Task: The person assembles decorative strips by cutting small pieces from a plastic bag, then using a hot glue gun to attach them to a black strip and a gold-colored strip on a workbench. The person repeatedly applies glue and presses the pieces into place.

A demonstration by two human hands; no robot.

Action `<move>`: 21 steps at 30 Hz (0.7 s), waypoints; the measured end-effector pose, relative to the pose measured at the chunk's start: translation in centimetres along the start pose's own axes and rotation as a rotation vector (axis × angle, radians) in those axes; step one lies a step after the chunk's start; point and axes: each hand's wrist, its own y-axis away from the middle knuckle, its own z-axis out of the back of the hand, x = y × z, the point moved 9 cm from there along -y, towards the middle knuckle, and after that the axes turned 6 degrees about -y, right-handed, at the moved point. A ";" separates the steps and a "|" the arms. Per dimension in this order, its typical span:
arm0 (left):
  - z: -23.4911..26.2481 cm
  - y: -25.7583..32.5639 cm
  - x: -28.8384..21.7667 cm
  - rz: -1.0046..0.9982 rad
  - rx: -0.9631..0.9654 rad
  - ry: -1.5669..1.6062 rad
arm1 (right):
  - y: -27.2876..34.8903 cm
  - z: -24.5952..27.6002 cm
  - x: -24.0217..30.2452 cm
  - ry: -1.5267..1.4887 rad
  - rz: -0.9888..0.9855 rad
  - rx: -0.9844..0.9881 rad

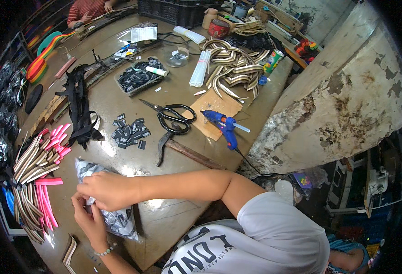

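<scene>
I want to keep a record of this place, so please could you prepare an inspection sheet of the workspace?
Surface: brown tabletop, glossy, with scratches near the front edge.
Work things: clear plastic bag with grey and dark contents; pile of small black tags beyond it.
Clutter: open scissors against a hammer; blue glue gun partly over brown cardboard; pink strips at left.
Grip: left hand and right hand together at the bag, fingers bent; exact hold partly hidden.
Cables: dark glue-gun cable passes over the table edge; plug not seen.
Surroundings: peeling pillar; person in striped top across the table.
</scene>
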 end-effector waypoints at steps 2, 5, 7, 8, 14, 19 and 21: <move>0.3 0.0 -0.6 -0.053 0.045 0.004 | 0.0 -0.1 -0.8 0.002 -0.020 -0.027; 0.5 0.2 -0.4 -0.054 0.028 0.054 | -0.3 0.4 -0.4 0.015 -0.026 -0.024; 0.5 0.3 0.1 -0.070 0.030 0.067 | -0.9 0.9 -0.2 -0.110 -0.115 0.061; 0.5 0.4 0.2 -0.097 0.047 0.056 | -1.0 1.0 -0.6 -0.254 -0.226 0.174; 6.7 1.5 2.8 0.014 -0.397 0.511 | -1.5 8.1 2.5 0.035 0.176 0.170; 3.1 1.5 0.6 0.012 -0.197 0.735 | 5.3 -0.2 0.4 -1.056 -0.575 0.475; 1.2 1.2 0.0 0.080 -0.009 0.722 | 7.7 -0.5 -1.5 -1.137 -0.740 0.207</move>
